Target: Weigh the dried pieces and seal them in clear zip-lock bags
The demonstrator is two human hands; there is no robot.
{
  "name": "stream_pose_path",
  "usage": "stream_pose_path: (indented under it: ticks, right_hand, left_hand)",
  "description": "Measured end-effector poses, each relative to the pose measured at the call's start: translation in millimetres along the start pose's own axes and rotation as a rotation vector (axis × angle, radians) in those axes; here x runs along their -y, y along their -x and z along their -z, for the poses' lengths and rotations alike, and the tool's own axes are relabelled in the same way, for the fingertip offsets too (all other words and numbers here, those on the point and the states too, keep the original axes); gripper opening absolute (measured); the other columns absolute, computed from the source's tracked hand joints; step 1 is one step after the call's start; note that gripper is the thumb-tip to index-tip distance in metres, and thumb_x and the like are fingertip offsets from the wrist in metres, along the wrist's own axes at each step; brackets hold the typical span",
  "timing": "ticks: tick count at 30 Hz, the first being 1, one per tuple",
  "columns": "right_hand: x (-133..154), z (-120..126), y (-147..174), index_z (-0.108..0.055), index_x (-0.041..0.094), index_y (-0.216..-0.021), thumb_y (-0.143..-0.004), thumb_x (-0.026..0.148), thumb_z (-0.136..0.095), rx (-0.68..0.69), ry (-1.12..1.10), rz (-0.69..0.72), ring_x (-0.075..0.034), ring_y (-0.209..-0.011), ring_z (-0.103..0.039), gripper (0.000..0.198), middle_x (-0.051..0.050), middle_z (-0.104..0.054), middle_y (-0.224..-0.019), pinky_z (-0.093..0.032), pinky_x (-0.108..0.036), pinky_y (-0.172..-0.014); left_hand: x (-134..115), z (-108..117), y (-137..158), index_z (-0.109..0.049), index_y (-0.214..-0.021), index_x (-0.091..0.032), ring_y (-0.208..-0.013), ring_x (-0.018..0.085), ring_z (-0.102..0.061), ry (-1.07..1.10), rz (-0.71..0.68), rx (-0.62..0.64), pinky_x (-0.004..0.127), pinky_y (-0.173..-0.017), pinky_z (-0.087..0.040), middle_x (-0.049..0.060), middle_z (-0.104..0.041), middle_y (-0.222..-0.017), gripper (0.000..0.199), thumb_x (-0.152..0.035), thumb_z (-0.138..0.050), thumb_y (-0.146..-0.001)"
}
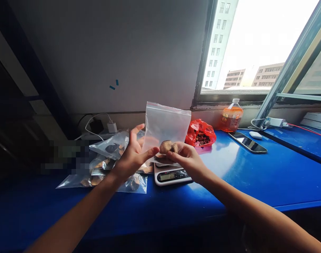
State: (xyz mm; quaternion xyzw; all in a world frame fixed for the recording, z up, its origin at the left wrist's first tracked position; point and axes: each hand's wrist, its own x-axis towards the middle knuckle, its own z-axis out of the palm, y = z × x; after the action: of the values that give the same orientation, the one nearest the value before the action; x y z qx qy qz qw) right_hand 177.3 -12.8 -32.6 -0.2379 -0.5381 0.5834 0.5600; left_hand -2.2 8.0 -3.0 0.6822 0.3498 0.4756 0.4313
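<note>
A clear zip-lock bag (168, 121) with pale brown, irregular pieces (165, 147) at its bottom is held upright in front of me. My right hand (186, 156) grips its lower right part, thumb across the front; its other fingers are mostly behind the bag. At the bag's lower left, my left hand (134, 151) is open, thumb stretched over the plastic and index finger raised apart. Below the bag sits a white kitchen scale (173, 177) with a lit display; its platform is mostly hidden.
Several filled clear bags (105, 163) lie piled on the left of the blue table (244, 179). Behind the scale stands a red plastic bag (201, 133) holding dark pieces. Farther right are a bottle of orange drink (232, 116), a phone (248, 142), a white case (255, 135) and cables.
</note>
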Motion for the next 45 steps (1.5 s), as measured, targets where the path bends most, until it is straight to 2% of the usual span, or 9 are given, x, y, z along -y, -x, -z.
stream_pose_path:
  ticks: [3, 5, 17, 21, 24, 27, 33, 41, 45]
  right_hand:
    - [-4.1, 5.3, -1.7, -0.036, 0.019, -0.062, -0.065, 0.047, -0.077, -0.015, 0.086, 0.027, -0.018, -0.081, -0.064, 0.05, 0.0, -0.056, -0.075, -0.054, -0.036, -0.079]
    - [-5.6, 7.6, -2.1, -0.038, 0.019, -0.063, -0.066, 0.047, -0.077, -0.018, 0.161, 0.04, -0.016, -0.08, -0.06, 0.048, 0.0, -0.056, -0.077, -0.052, -0.034, -0.078]
    - [7.7, 16.5, -1.0, -0.059, 0.017, -0.091, -0.076, 0.046, -0.067, 0.012, 0.466, 0.124, -0.014, -0.074, -0.054, 0.034, -0.002, -0.058, -0.079, -0.043, -0.027, -0.067]
    - [22.3, 19.4, 0.4, -0.058, 0.02, -0.104, -0.073, 0.055, -0.067, 0.03, 0.281, 0.163, -0.015, -0.079, -0.056, 0.047, -0.001, -0.059, -0.086, -0.044, -0.026, -0.07]
    - [36.8, 29.8, -1.8, -0.063, 0.017, -0.097, -0.074, 0.072, -0.051, 0.147, 0.108, 0.003, -0.017, -0.076, -0.058, 0.061, -0.005, -0.062, -0.084, -0.045, -0.027, -0.065]
    - [44.2, 45.2, -6.5, -0.067, 0.014, -0.088, -0.077, 0.072, -0.045, 0.263, 0.104, -0.142, -0.016, -0.066, -0.056, 0.063, -0.006, -0.062, -0.073, -0.043, -0.027, -0.061]
    - [36.0, 60.6, -11.4, -0.069, 0.014, -0.085, -0.07, 0.034, -0.072, 0.276, 0.322, -0.135, -0.01, -0.059, -0.049, 0.026, -0.001, -0.058, -0.067, -0.036, -0.023, -0.056]
    - [31.7, 62.6, -14.3, -0.068, 0.012, -0.089, -0.074, 0.037, -0.068, 0.245, 0.273, -0.127, -0.008, -0.053, -0.047, 0.028, 0.001, -0.056, -0.059, -0.032, -0.021, -0.049]
    - [33.8, 63.9, -12.1, -0.066, 0.013, -0.095, -0.073, 0.035, -0.071, 0.367, 0.355, -0.163, -0.01, -0.06, -0.054, 0.031, -0.001, -0.062, -0.069, -0.036, -0.021, -0.053]
  left_hand:
    - [1.0, 2.2, -3.3, -0.053, -0.12, -0.016, -0.091, 0.025, -0.065, -0.066, 0.147, 0.205, 0.037, -0.082, -0.053, 0.009, -0.068, -0.095, 0.06, -0.044, -0.073, -0.07]
    - [0.5, 1.2, -3.9, -0.065, -0.099, -0.014, -0.091, 0.024, -0.065, -0.118, 0.159, 0.227, 0.035, -0.083, -0.051, 0.007, -0.07, -0.09, 0.04, -0.044, -0.071, -0.072]
    - [-5.6, 2.3, 0.2, -0.065, -0.077, -0.014, -0.075, 0.019, -0.062, -0.276, 0.075, 0.207, 0.026, -0.067, -0.048, 0.003, -0.067, -0.075, 0.025, -0.038, -0.061, -0.079]
    - [-14.4, 12.7, 1.3, -0.065, -0.074, -0.013, -0.064, 0.015, -0.059, -0.358, 0.16, 0.566, 0.021, -0.057, -0.045, 0.002, -0.062, -0.067, 0.028, -0.041, -0.063, -0.078]
    - [-13.9, 21.1, 1.2, -0.066, -0.079, -0.013, -0.063, 0.014, -0.059, -0.331, 0.202, 0.798, 0.02, -0.055, -0.045, 0.003, -0.064, -0.071, 0.027, -0.04, -0.065, -0.076]
    - [-9.2, 27.8, -0.1, -0.067, -0.08, -0.014, -0.065, 0.014, -0.059, -0.31, 0.233, 0.912, 0.021, -0.058, -0.047, 0.004, -0.066, -0.073, 0.025, -0.04, -0.063, -0.079]
    - [-8.3, 33.4, -2.2, -0.067, -0.076, -0.014, -0.063, 0.013, -0.056, -0.378, 0.284, 0.904, 0.02, -0.057, -0.044, 0.002, -0.063, -0.068, 0.02, -0.033, -0.064, -0.076]
    - [-8.1, 34.0, -1.7, -0.065, -0.071, -0.013, -0.061, 0.012, -0.052, -0.46, 0.232, 0.915, 0.019, -0.054, -0.04, 0.001, -0.06, -0.065, 0.018, -0.03, -0.062, -0.075]
    - [-8.9, 30.0, -1.6, -0.063, -0.066, -0.013, -0.057, 0.011, -0.049, -0.499, 0.254, 0.91, 0.019, -0.051, -0.036, 0.0, -0.056, -0.06, 0.017, -0.029, -0.063, -0.072]
